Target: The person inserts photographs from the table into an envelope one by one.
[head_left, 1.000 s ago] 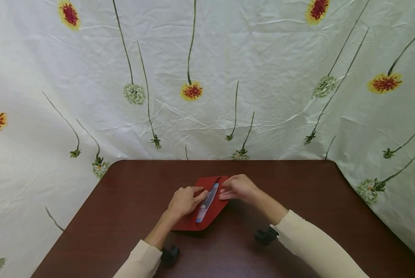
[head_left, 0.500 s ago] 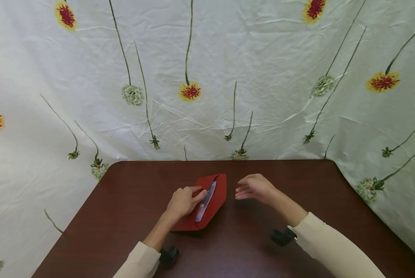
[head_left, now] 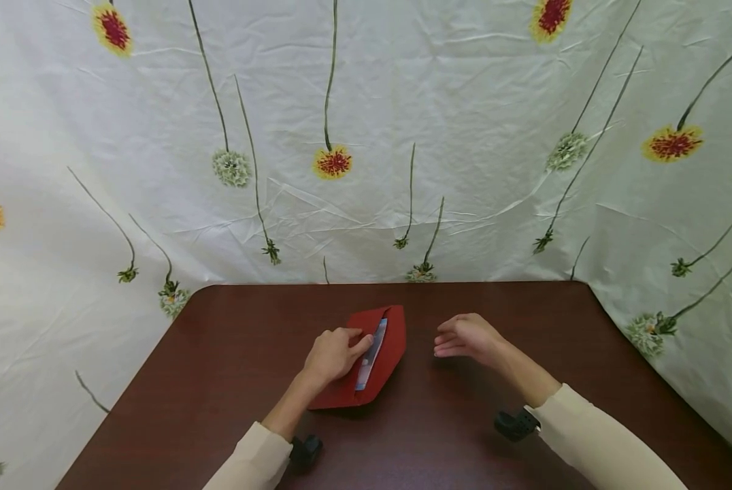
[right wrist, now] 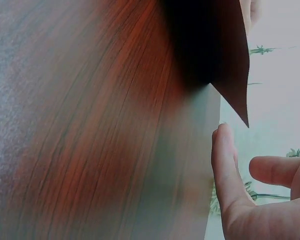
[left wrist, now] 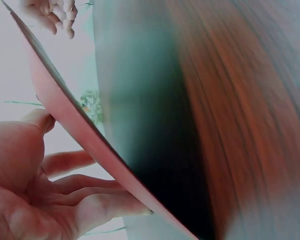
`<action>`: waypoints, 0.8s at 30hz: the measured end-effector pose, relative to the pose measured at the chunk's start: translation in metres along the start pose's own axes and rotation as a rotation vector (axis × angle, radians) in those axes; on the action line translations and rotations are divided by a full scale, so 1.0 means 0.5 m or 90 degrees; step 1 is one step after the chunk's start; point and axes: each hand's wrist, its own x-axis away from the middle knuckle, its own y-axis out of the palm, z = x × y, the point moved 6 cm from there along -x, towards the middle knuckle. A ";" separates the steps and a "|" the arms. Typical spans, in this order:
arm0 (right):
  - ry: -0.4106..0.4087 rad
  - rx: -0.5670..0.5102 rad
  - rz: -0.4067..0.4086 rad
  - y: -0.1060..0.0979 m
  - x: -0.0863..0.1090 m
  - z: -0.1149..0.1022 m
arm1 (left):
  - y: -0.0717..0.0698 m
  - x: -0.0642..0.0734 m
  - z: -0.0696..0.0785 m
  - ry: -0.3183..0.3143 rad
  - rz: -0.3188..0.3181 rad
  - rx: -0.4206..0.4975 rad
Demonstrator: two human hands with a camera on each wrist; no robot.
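Note:
A red paper envelope (head_left: 388,367) sits tilted above the dark table in the head view, its right side raised and its flap folded out. A blue-and-white printed slip (head_left: 372,355), resembling a banknote, shows in the opening. My left hand (head_left: 330,355) holds the envelope, thumb at the edge of the opening and fingers on its upper face. In the left wrist view the fingertips (left wrist: 140,205) meet the red paper. To the right of the flap, apart from it, my right hand (head_left: 469,338) hovers with loosely bent fingers and holds nothing.
The brown wood-grain table (head_left: 237,340) extends around both hands. A white cloth with printed flowers (head_left: 366,204) hangs behind it and along both sides. Each wrist carries a small black camera, such as the right wrist camera (head_left: 516,425).
My right hand has let go of the flap and moved away to the right. The left hand stays on the envelope, and the slip still shows in its opening.

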 end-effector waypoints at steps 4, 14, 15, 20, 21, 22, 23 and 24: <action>0.007 -0.007 -0.001 -0.005 -0.001 0.006 | 0.005 -0.005 0.011 0.001 -0.002 0.002; 0.014 0.000 0.010 -0.025 0.000 0.023 | 0.017 -0.024 0.028 -0.012 0.007 0.020; 0.015 0.001 0.012 -0.026 0.000 0.024 | 0.019 -0.025 0.028 -0.016 0.004 0.023; 0.015 0.005 0.013 -0.028 0.004 0.028 | 0.026 -0.030 0.028 -0.023 0.002 0.035; 0.014 0.007 0.011 -0.028 0.004 0.029 | 0.026 -0.030 0.028 -0.021 0.005 0.034; 0.014 0.006 0.010 -0.028 0.004 0.030 | 0.026 -0.029 0.028 -0.020 0.007 0.034; 0.013 0.006 0.010 -0.029 0.005 0.030 | 0.025 -0.029 0.027 -0.022 0.011 0.034; 0.015 0.005 0.014 -0.030 0.005 0.031 | 0.025 -0.027 0.027 -0.023 0.013 0.034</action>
